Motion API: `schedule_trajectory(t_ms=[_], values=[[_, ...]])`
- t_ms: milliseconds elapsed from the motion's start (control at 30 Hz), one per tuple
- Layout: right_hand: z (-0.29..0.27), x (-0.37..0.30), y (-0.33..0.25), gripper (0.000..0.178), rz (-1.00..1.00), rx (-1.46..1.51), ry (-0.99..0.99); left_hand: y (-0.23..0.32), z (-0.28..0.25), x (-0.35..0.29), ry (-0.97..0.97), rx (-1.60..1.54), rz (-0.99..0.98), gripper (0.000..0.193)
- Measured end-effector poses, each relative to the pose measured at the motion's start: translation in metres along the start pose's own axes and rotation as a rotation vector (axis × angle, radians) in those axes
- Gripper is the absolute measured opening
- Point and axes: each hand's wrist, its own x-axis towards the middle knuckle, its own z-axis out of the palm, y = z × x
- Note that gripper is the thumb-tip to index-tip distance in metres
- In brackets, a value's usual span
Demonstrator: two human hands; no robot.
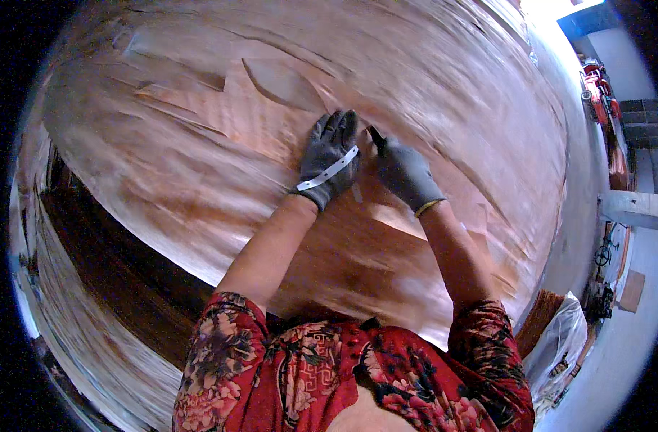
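Observation:
In a dark grey work glove, my left hand [327,158] lies on a broad sheet of reddish-brown wood veneer [221,180], fingers stretched out away from me. A narrow white strip of perforated tape [329,170] runs slantwise across the back of that glove. Just to its right, my gloved right hand [407,169] is closed, its thumb and fingers drawn together at the veneer's surface. Whatever it pinches, if anything, is hidden. Beyond my hands, a leaf-shaped gap or loose flap [282,85] shows in the veneer, with ragged, lifted edges around it.
More veneer sheets [98,331] lie lower on the left, past a dark brown stack edge [120,252]. At the right stand a clear plastic bag [559,335] beside brown material, a grey-white block [631,207] and a red vehicle-like object [597,90] farther off.

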Motion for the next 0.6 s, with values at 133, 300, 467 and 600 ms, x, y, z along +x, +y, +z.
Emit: schedule_trajectory(t_ms=[133,300,467,600], values=[[0.014,-0.016,0.015,0.023,-0.089,-0.03,0.095,0.004,0.001,-0.002,-0.084,0.067,-0.058,0.064],[0.02,-0.052,0.044,0.023,-0.07,-0.104,0.039,0.015,0.006,-0.002,-0.193,0.083,-0.225,0.084],[0.013,-0.076,0.071,0.024,-0.228,-0.07,0.094,0.031,-0.005,0.012,-0.199,0.232,-0.369,0.119],[0.002,-0.081,0.088,0.019,-0.261,-0.124,-0.014,0.024,-0.007,0.009,-0.282,0.255,-0.438,0.124]])
